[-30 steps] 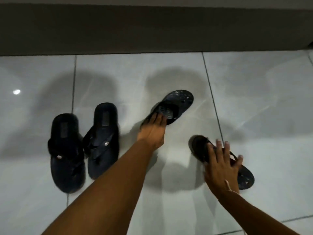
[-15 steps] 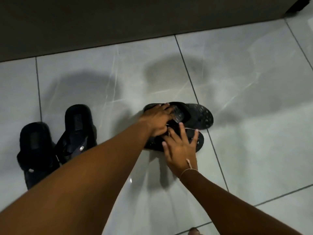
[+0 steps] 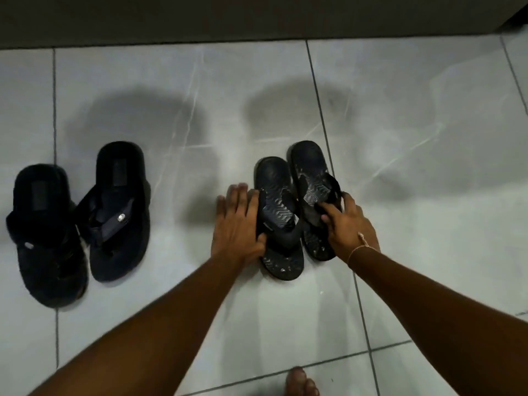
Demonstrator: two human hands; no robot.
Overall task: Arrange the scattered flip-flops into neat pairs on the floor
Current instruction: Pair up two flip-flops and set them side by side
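A: Report the state of the left hand (image 3: 238,224).

B: The left hand lies flat with fingers spread wide, pressed against the outer left edge of the left patterned flip-flop (image 3: 278,224). The thumb rests on the sole beside the strap. It grips nothing; it contacts the side of the flip-flop only.

A: And the right hand (image 3: 347,224)?

B: The right hand is partly curled. Its fingers (image 3: 328,210) hook over the strap of the right patterned flip-flop (image 3: 313,192), on the outer right side. Whether the strap is actually pinched cannot be determined. A thin cord bracelet (image 3: 360,247) sits on the wrist.

A: Position of the two patterned flip-flops?

B: Both lie sole-down on the floor (image 3: 428,167), side by side and touching along their inner edges, toe ends pointing toward the camera wearer. The right one sits slightly farther from the wearer than the left. A dark grout line (image 3: 320,110) runs along the outer edge of the right one.

A: Other items in the area?

B: A second pair, plain dark flip-flops, lies well apart to the left: the outer dark flip-flop (image 3: 43,232) and the inner dark flip-flop (image 3: 120,212). They touch near the straps and are angled, not parallel. A dark wall base (image 3: 257,18) bounds the far edge of the floor. A bare foot (image 3: 301,382) shows at the lower frame edge. Both forearms cross the lower frame and cover part of the floor.
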